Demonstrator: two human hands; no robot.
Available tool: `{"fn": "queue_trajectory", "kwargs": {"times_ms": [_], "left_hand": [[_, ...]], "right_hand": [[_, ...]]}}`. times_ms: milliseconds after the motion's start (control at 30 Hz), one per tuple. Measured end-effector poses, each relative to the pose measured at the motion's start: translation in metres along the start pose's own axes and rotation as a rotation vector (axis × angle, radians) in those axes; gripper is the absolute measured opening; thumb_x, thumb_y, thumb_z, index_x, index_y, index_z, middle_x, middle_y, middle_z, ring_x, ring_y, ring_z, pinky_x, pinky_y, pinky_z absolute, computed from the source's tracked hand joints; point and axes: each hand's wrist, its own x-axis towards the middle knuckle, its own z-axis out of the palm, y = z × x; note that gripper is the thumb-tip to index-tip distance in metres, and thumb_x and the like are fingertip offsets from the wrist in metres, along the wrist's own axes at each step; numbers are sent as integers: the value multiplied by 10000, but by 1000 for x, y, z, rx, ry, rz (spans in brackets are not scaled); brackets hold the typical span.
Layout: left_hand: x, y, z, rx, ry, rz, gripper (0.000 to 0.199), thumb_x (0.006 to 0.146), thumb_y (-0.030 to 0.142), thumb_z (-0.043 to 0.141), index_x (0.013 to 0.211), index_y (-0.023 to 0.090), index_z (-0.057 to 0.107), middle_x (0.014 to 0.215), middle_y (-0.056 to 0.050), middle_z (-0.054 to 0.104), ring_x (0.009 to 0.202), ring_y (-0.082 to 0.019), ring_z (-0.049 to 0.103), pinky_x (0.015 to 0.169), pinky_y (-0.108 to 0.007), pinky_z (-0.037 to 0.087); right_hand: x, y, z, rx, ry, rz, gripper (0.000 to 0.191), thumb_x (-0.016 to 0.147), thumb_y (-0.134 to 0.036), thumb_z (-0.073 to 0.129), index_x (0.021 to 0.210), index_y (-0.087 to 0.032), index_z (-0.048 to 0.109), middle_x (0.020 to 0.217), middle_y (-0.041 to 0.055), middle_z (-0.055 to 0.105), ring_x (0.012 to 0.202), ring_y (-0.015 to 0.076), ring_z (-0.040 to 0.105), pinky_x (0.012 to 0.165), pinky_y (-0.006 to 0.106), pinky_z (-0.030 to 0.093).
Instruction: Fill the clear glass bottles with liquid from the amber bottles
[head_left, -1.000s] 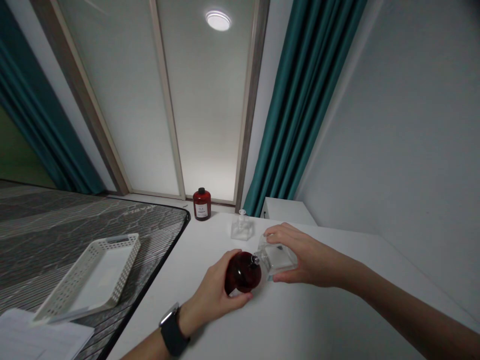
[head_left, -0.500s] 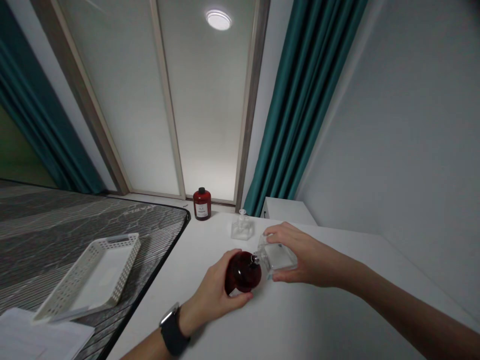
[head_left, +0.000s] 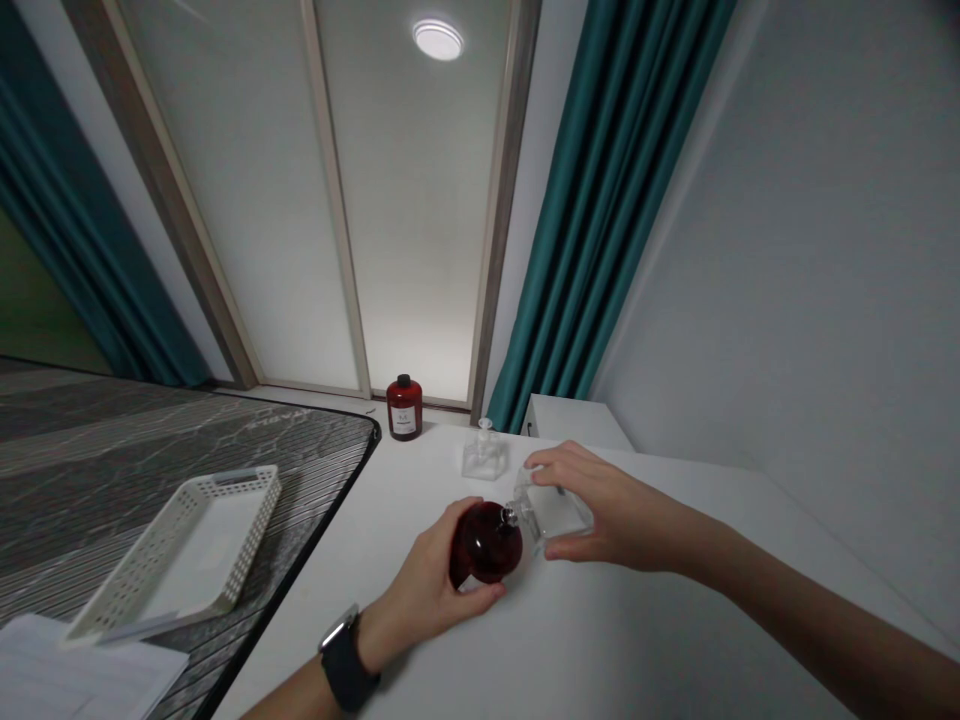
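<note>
My left hand (head_left: pixel 431 585), with a dark watch on the wrist, is wrapped round a dark red bottle (head_left: pixel 491 545) above the white table. The bottle is tilted, its neck turned right. My right hand (head_left: pixel 596 505) grips a clear square glass bottle (head_left: pixel 555 512) that lies tilted, its neck toward the red bottle. The two bottle mouths meet or nearly meet; whether they touch, I cannot tell. Behind them a second clear glass bottle (head_left: pixel 484 456) stands on the table. Further back to the left, a red bottle with black cap (head_left: pixel 405 410) and white label stands upright.
A white perforated basket (head_left: pixel 251 545) rests on the grey striped surface (head_left: pixel 315 435) at the left, with white papers (head_left: pixel 90 670) near it. Behind the white table (head_left: pixel 600 640) are a white cabinet (head_left: pixel 577 422) and a teal curtain (head_left: pixel 592 200).
My right hand and the clear bottle in it have shifted very slightly up and left. My left hand holds the dark red bottle in nearly the same place.
</note>
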Motion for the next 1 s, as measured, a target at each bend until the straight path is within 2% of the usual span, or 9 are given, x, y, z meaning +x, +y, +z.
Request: {"fn": "queue_trajectory", "kwargs": {"times_ms": [233,467,1000], "left_hand": [[0,1,0,-14,6,-4,717,737,237,762,1368,214,422,1311,-116,613,1168,-290,635,1012,-402,523],[0,1,0,12,11,-12,733,727,242,765,1368,207,411,1326,-135,606,1195,-307,618,1043,-441,500],[-1,0,1,-51,-12,-18,737,748,240,755,1385,208,385,1339,-130,579,1200,-296,608,1056,-441,486]], "right_hand": [[2,-1,-1,-13,6,-25,540,737,-303,853,1208,-197,611,1307,150,621,1213,303,537,1024,492,466],[1,1,0,-31,6,-19,548,727,-316,862,1207,-210,620,1335,146,609,1236,306,531,1032,491,465],[3,-3,-4,-68,-21,-27,556,725,-303,868,1207,-176,623,1358,166,597,1255,313,519,1035,489,468]]}}
